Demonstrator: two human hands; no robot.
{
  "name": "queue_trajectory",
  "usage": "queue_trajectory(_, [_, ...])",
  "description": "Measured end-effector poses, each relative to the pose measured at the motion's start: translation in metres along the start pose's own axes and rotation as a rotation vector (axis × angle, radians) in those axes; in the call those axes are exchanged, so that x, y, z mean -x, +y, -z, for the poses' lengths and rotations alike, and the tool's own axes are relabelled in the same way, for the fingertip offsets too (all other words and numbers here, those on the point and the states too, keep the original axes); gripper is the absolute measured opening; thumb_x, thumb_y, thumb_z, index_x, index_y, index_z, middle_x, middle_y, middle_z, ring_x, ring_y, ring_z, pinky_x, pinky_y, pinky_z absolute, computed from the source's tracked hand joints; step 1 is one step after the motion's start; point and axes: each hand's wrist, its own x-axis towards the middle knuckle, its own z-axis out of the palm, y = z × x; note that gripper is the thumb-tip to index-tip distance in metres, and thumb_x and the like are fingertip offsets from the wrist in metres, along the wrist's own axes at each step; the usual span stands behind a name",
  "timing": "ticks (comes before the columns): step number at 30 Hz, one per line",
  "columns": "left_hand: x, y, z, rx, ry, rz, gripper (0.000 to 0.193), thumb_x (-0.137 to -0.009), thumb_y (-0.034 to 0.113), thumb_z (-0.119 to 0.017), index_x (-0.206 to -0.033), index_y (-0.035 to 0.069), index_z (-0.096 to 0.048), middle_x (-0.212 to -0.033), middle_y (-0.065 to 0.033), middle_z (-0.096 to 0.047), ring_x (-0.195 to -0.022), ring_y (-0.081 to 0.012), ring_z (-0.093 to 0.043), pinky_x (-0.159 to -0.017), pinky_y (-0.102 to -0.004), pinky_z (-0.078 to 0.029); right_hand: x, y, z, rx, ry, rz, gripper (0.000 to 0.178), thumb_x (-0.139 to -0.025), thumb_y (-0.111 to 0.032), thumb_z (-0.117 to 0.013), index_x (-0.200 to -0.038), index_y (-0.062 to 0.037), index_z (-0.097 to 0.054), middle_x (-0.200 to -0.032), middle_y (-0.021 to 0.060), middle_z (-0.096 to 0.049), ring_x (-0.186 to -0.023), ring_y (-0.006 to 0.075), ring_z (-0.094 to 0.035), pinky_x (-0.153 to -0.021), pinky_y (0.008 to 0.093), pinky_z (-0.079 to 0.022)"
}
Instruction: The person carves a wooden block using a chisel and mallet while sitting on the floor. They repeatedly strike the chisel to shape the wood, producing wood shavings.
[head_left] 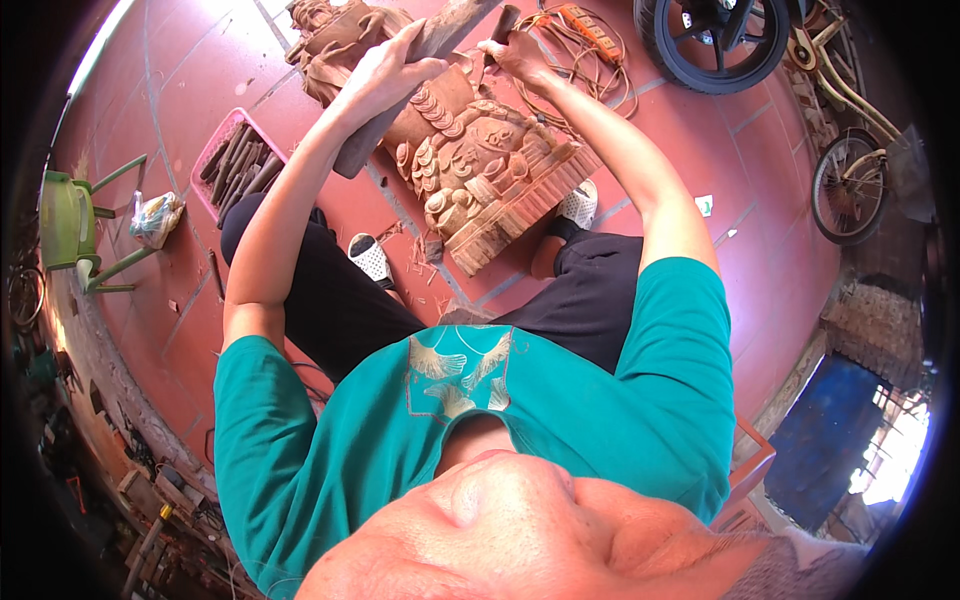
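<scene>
Well left of the left hand (388,78) stands a smooth green plastic stool (70,220); nearer that hand, a pink basket (204,165) holds slender dark sticks (245,162). The left hand, thumb and fingers spread, holds a long, thick wooden bar (450,28). Below the hands lies a reddish-brown carving (470,150), knobbly with rounded reliefs and overlapping discs. The right hand (515,58) curls round a short dark tool (505,25); right of it, an orange power strip (590,35) trails looped cord

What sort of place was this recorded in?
Probably a small wood-carving workshop: a reddish-brown carved wooden statue is on the red tiled floor, with brown wood scraps beside it, and a pink plastic basket holds slim, dark pieces, possibly carving tools.
</scene>
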Motion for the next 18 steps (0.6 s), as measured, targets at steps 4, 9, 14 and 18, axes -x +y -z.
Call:
queue_trajectory(4, [-0.002,0.013,0.013,0.050,-0.002,0.072,0.088,-0.087,0.056,-0.070,-0.155,0.007,-0.042,-0.132,-0.0230,-0.064,-0.118,-0.0309,-0.065,-0.102,-0.0419,-0.049,-0.006,0.005,0.001,0.029,0.006,0.048,0.034,-0.092,-0.035,-0.070,-0.086,-0.0011,-0.072,-0.067,0.0064,-0.072,-0.063,0.0136,-0.072,-0.063,0.0294,-0.058])
queue_trajectory(9, [-0.005,0.011,0.014,0.059,0.042,0.114,0.085,-0.088,0.055,-0.069,-0.155,0.010,-0.043,-0.125,-0.0207,-0.068,-0.109,-0.0268,-0.069,-0.097,-0.0401,-0.052,-0.006,0.009,-0.012,-0.019,0.014,0.123,0.033,-0.091,-0.033,-0.071,-0.087,-0.0010,-0.072,-0.071,0.0077,-0.072,-0.063,0.0154,-0.071,-0.063,0.0305,-0.057])
queue_trajectory(14, [-0.004,0.034,0.020,0.177,0.053,0.174,0.082,-0.090,0.053,-0.068,-0.156,0.011,-0.043,-0.123,-0.0216,-0.069,-0.109,-0.0288,-0.069,-0.096,-0.0407,-0.052,-0.011,0.007,-0.008,-0.050,-0.047,0.090,0.034,-0.091,-0.036,-0.069,-0.087,-0.0017,-0.072,-0.074,0.0067,-0.072,-0.068,0.0160,-0.071,-0.066,0.0327,-0.057])
queue_trajectory(18, [-0.008,0.035,0.016,0.124,0.207,0.003,0.074,-0.086,0.045,-0.073,-0.144,0.006,-0.052,-0.111,-0.0219,-0.071,-0.103,-0.0320,-0.069,-0.093,-0.0428,-0.053,-0.009,-0.003,-0.011,0.060,-0.046,0.056,0.040,-0.089,-0.042,-0.068,-0.087,-0.0024,-0.073,-0.072,0.0076,-0.073,-0.070,0.0181,-0.073,-0.069,0.0347,-0.057])
